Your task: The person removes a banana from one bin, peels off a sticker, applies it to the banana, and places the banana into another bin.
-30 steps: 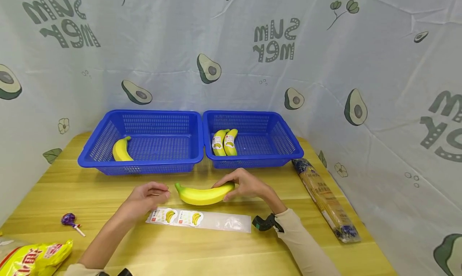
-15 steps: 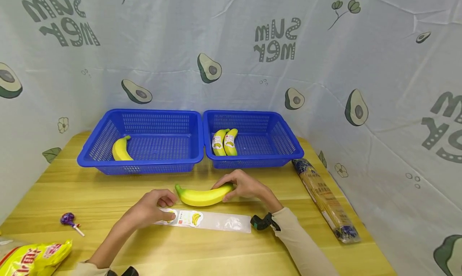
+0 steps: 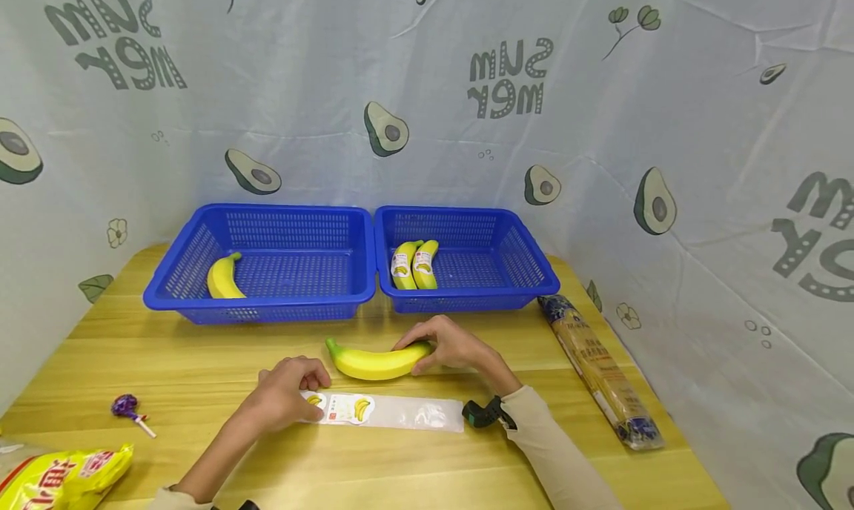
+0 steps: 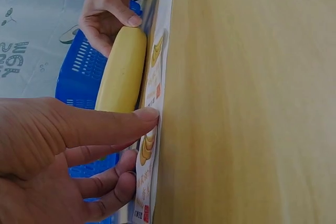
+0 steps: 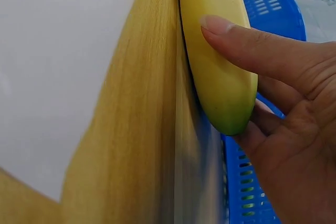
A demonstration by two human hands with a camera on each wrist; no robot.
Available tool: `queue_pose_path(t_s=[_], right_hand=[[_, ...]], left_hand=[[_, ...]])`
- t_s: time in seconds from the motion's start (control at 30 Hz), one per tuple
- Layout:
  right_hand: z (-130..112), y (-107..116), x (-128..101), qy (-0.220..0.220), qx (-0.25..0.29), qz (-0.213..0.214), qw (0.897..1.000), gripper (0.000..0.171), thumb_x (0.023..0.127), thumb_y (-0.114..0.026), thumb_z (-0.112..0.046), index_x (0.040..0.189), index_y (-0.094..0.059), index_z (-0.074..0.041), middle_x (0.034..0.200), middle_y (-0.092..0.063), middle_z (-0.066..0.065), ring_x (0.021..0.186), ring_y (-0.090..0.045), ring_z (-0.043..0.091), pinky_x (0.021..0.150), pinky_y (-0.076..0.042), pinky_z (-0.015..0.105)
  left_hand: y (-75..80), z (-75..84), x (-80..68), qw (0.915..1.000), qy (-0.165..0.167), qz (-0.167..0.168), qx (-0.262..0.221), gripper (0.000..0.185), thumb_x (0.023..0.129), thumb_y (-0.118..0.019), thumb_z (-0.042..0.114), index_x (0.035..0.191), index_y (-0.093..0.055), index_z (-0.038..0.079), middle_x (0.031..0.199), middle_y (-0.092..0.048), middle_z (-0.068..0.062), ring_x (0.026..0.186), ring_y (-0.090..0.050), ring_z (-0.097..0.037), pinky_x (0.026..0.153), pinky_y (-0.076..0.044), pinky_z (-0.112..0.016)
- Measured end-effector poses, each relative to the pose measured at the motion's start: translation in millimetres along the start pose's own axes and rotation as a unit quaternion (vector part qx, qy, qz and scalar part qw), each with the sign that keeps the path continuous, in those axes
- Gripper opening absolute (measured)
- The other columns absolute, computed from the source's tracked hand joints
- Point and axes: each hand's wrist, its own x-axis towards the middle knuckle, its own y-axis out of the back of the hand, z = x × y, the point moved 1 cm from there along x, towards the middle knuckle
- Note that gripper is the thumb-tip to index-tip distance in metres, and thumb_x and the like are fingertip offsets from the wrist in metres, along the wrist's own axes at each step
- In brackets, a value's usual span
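In the head view a yellow banana with green ends lies on the table. My right hand grips its right end; the right wrist view shows the thumb across the peel and the fingers beyond it. In front lies a clear backing strip with two banana-picture stickers; the right sticker shows whole. My left hand covers much of the left sticker. Its thumb touches the strip near that sticker's edge, and the bent fingers rest along the strip's far side.
Behind stand two blue baskets. The left basket holds a plain banana; the right basket holds two stickered bananas. A noodle packet lies at right. A lollipop and a yellow bag are at left.
My left hand has come rightward and down from beside the banana's stem onto the left sticker, covering part of it. The right hand and the banana have stayed nearly still.
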Motion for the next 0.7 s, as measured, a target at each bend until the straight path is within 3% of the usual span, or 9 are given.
queue_pose_path(t_s=[0.5, 0.63, 0.7], right_hand=[[-0.2, -1.5, 0.4, -0.013, -0.004, 0.002, 1.0, 0.045, 0.083, -0.093, -0.003, 0.126, -0.079, -0.003, 0.124, -0.079, 0.01, 0.118, -0.073, 0.023, 0.105, -0.058, 0.032], [-2.4, -1.1, 0.7, -0.012, 0.001, -0.005, 1.0, 0.046, 0.086, -0.091, -0.005, 0.13, -0.076, -0.002, 0.129, -0.077, 0.011, 0.124, -0.071, 0.028, 0.11, -0.056, 0.038], [-4.2, -0.7, 1.1, -0.009, -0.001, -0.009, 1.0, 0.047, 0.087, -0.091, -0.006, 0.131, -0.075, -0.002, 0.131, -0.076, 0.012, 0.125, -0.07, 0.03, 0.111, -0.055, 0.041]], left_hand=[[0.2, 2.7, -1.7, 0.9999, -0.002, -0.004, 0.01, 0.037, 0.064, -0.099, 0.0, 0.081, -0.069, 0.015, 0.084, -0.058, 0.002, 0.082, -0.05, -0.017, 0.084, -0.03, -0.047], [1.3, 1.8, -1.4, 0.9996, -0.024, -0.015, -0.001, 0.039, 0.065, -0.098, -0.001, 0.082, -0.067, 0.014, 0.08, -0.059, 0.002, 0.079, -0.051, -0.017, 0.083, -0.03, -0.045], [2.9, 0.5, -0.2, 0.9982, -0.049, -0.029, -0.016, 0.04, 0.067, -0.096, -0.005, 0.085, -0.065, 0.012, 0.078, -0.06, 0.002, 0.076, -0.052, -0.016, 0.083, -0.036, -0.042]])
